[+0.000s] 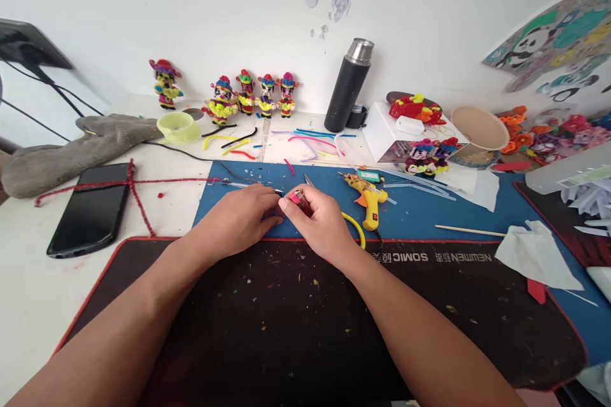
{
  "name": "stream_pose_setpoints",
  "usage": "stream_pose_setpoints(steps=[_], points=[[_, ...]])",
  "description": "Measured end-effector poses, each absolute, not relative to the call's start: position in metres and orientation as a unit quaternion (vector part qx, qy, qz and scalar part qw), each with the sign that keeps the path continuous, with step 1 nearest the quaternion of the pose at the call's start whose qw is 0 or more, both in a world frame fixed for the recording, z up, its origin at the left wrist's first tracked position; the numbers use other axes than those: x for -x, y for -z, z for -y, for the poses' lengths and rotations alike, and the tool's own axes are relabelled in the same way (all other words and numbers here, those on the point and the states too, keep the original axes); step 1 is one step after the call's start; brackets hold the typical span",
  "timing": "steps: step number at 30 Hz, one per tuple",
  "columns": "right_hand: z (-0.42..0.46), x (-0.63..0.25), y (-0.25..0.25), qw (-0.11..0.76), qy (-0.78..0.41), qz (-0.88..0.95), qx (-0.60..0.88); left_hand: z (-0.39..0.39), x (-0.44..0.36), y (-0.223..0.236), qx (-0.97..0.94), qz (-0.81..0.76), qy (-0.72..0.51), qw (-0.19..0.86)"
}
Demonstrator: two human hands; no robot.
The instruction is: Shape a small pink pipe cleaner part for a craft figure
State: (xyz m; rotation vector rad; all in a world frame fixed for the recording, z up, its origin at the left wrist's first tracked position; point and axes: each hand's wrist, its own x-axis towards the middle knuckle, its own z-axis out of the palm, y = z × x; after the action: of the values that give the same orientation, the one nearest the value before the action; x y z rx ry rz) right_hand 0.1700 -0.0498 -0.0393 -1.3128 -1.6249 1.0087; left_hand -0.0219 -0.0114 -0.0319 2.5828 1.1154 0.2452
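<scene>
Head view, centre of frame: my right hand [321, 219] is closed in a pinch, thumb against forefinger, on a small pink piece [294, 198]. A pointed metal tip [308, 180] shows just beyond that hand; I cannot tell what it belongs to. My left hand [241, 219] is beside it, fingers loosely curled towards the piece; whether they grip anything is hidden, so I cannot tell.

Handling, in my judgement: the piece is light, soft and easily crushed or bent, with little risk of slipping. It is best taken by its edges, with light thumb-and-forefinger pressure.

Count: one pink piece in the pinch; seven figurines [222, 100], five along the upper left to upper centre and two at right of centre; one yellow glue gun [371, 201], right of centre; one black flask [346, 90], upper centre; one phone [84, 219], left, with two red chenille stems [138, 202] crossing over it.
</scene>
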Motion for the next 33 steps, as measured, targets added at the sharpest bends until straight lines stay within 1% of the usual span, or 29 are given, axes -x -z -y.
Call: stream_pose_setpoints(steps=[7,10,12,15,18,21,26,33], points=[[0.051,-0.17,0.038,0.393,-0.396,0.649,0.518,0.014,0.017,0.034,-0.916,-0.369,-0.073,0.136],[0.051,-0.17,0.038,0.394,-0.395,0.648,0.518,0.014,0.017,0.032,-0.908,-0.37,-0.118,0.157],[0.051,-0.17,0.038,0.397,-0.396,0.646,0.518,0.015,0.018,0.027,-0.874,-0.399,-0.173,0.216],[0.051,-0.17,0.037,0.402,-0.399,0.642,0.517,0.014,0.019,0.017,-0.762,-0.459,-0.258,0.377],[0.051,-0.171,0.037,0.402,-0.4,0.641,0.518,0.012,0.019,0.012,-0.634,-0.461,-0.336,0.523],[0.051,-0.171,0.038,0.403,-0.408,0.636,0.517,0.01,0.018,0.013,-0.532,-0.438,-0.401,0.603],[0.052,-0.17,0.04,0.403,-0.406,0.635,0.519,0.01,0.016,0.017,-0.44,-0.413,-0.444,0.663],[0.051,-0.169,0.039,0.399,-0.41,0.63,0.525,0.009,0.016,0.022,-0.411,-0.428,-0.456,0.663]])
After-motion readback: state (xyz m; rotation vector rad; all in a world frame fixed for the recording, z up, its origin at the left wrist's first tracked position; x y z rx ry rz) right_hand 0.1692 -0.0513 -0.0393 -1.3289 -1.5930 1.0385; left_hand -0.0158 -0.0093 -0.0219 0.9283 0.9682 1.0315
